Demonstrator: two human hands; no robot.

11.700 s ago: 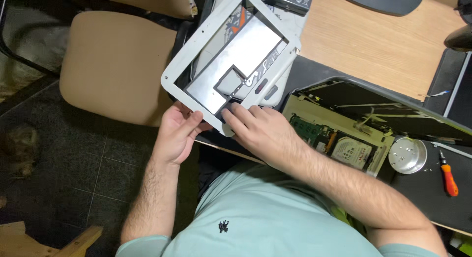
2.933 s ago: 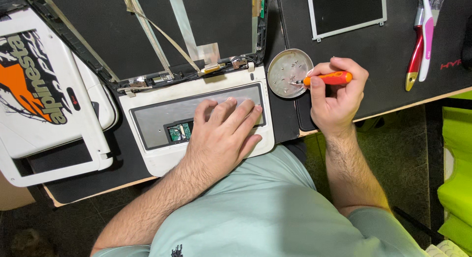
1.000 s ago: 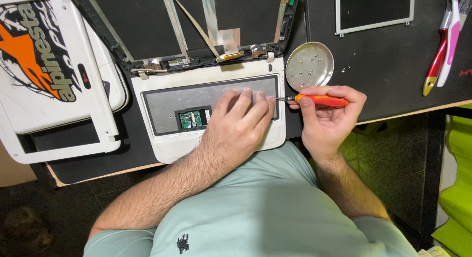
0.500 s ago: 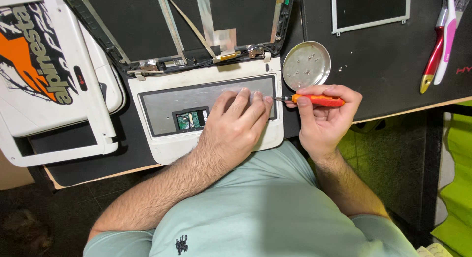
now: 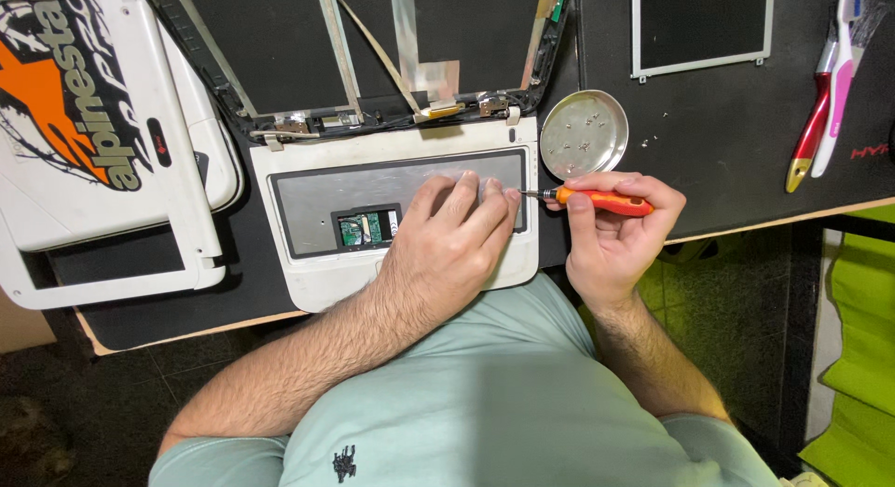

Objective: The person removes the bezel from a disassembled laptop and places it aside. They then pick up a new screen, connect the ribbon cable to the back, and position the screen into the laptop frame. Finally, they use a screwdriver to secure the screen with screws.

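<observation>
**Screwdriver tip at the right edge of the laptop base**

Since half a second ago almost nothing has shifted: both hands sit where they were, and the screwdriver's tip has stayed by the left fingertips. Against the frame from about three seconds back, the right hand has come away from the round metal dish and lowered the tool to the laptop.

The left hand [image 5: 446,249] lies flat, fingers spread, pressing on the grey recessed panel of the white laptop base [image 5: 308,282]; it grips nothing. Its fingertips reach the panel's right end. The right hand [image 5: 611,235] is closed around the orange screwdriver [image 5: 601,201], thumb and fingers wrapped on the handle.

The tool's long axis runs nearly level, left to right, handle outward and the thin metal tip pointing left at the base's right edge, just beside the left fingertips. So the working spot lies left of the right hand and directly under the left hand's fingers. Whether the tip sits in a screw head cannot be told.

The metal dish [image 5: 584,134], holding a few small screws, stands just above the right hand on the black mat [image 5: 709,151]. A small green circuit board [image 5: 359,229] shows through an opening in the panel. Behind the base lies the stripped screen frame [image 5: 280,40]; a white lid with orange artwork [image 5: 84,133] rests at the left, a bare display panel [image 5: 701,26] and red and pink tools [image 5: 825,86] at the right.
</observation>
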